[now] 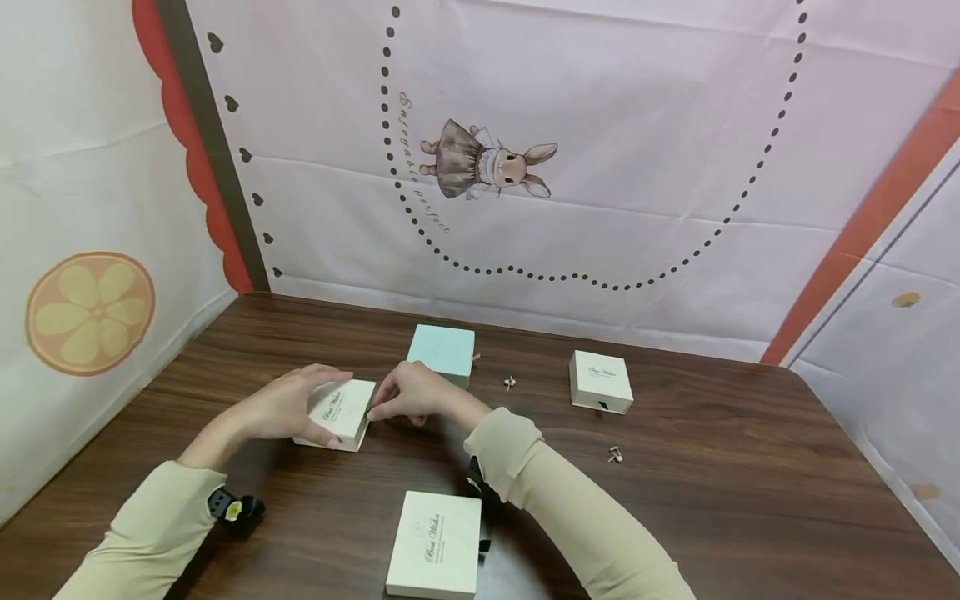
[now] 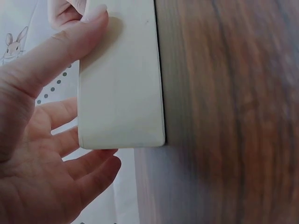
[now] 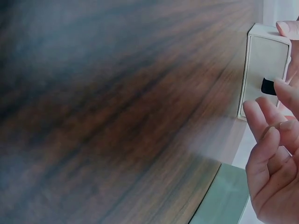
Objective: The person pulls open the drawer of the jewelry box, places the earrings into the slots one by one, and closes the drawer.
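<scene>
While the left hand [image 1: 288,407] grips a white box [image 1: 349,410] on the left part of the brown surface [image 1: 712,475], the right hand [image 1: 420,392] is at the box's right end, where a black tab [image 3: 268,87] sticks out. The left fingers are clamped on the box, thumb against the near side and the others towards the far side. The right fingers are bent, with the thumb right by the tab; whether they pinch it I cannot tell. The box rests flat, its printed lid facing up, and the end with the tab looks closed in the right wrist view. Just behind the right hand is a teal box [image 1: 442,347], partly hidden by it, with a small pinkish tab on its right side. Near the teal box, to its right, lies a small pale piece [image 1: 510,382], and a similar pale piece [image 1: 616,454] lies farther right and nearer the person. Behind that one is a smaller-looking box [image 1: 602,380], white with a dark tab at its front. Nearest the person, between the two forearms, is the front box [image 1: 433,542], also white and printed, its black tab pointing right. A pale cloth [image 1: 637,125] with a rabbit print hangs behind the surface.
</scene>
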Available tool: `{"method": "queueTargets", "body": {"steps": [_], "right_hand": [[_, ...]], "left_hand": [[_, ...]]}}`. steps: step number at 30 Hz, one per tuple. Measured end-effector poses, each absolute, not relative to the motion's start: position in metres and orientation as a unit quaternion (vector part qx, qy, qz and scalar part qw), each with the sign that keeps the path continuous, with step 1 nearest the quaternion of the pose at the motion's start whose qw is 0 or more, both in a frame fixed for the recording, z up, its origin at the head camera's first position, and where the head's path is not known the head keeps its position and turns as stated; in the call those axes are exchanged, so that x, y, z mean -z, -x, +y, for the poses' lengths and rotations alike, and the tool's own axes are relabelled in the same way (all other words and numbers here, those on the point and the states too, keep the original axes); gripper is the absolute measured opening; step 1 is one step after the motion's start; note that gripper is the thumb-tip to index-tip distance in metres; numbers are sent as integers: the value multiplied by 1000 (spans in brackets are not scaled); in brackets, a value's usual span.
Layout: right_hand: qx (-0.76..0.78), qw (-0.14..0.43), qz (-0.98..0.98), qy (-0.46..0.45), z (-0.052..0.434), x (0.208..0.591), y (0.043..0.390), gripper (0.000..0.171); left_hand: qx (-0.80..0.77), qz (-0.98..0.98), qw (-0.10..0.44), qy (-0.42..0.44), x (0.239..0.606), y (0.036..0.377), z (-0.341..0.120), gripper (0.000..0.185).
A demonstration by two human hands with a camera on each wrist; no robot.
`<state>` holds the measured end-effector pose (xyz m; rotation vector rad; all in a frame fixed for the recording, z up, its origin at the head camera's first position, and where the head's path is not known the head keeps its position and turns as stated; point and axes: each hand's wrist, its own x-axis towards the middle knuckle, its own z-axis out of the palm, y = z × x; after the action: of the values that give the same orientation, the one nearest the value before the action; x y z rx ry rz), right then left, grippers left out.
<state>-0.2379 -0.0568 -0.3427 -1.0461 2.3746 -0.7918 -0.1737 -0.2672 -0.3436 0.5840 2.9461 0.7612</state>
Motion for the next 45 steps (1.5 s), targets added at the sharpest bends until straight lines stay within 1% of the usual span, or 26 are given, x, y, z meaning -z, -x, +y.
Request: {"method": "queueTargets", "body": {"steps": [7,14,19,23,32,45], "right_hand": [[280,211,854,384,-56,345,237,10],[264,184,863,389,-56,348,237,8],[268,171,865,389,-55,350,237,7],[277,172,864,385,-53,351,238,8],[298,186,859,372,-48,351,240,7],[285,175,863,378,-40,349,240,8]], "left_hand": [[-240,953,32,-181,342,174,-263,89],[-236,954,24,-184,344,174,-262,89],[-238,955,31,-175,345,173,-263,89],[-241,954,39,-176,344,173,-264,89],[-243,952,26,-186,343,173,-267,90],[-250,951,25,-183,346,174,-270,93]]}}
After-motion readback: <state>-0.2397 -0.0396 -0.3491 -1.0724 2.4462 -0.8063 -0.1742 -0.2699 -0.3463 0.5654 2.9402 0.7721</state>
